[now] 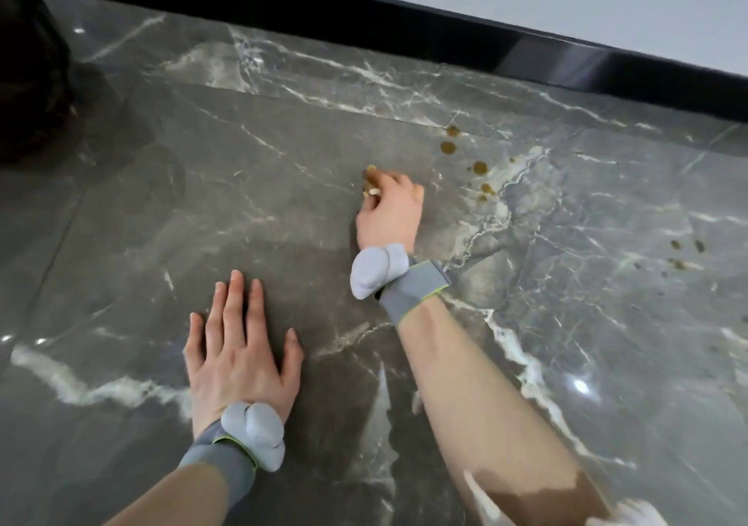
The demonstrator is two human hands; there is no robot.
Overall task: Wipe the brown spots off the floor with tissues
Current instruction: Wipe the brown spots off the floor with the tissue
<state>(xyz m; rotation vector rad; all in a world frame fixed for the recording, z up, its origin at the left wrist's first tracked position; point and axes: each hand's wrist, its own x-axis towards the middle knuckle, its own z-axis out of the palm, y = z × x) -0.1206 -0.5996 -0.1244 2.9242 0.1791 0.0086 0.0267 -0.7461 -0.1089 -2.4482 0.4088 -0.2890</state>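
Tissue (374,192) first: only a small pale, brown-stained wad of it shows, peeping out under the fingers of the right hand (390,209). It sits pressed on the floor (202,201), right beside a brown spot (371,169), roughly mid-floor and well short of the far edge. I'd call it light, soft and quick to soak, likely to tear or smear if dragged hard once wet. Best taken bunched, fingertips on top, a clean face turned down.

The grip there is closed: fingers curled round the wad, knuckles up.

Out from there, a string of brown spots (480,167) runs just to the right, toward the far edge, none of them touched. A smaller scatter (680,264) lies well apart near the right side. They look wet and glossy on polished marble-look tile, so they should lift easily, though the surface looks slippery.

The left hand (239,347) holds nothing, lying flat on the floor nearer the person, fingers straight and spread, seemingly as a brace.

A black skirting board (364,19) lines the far edge.
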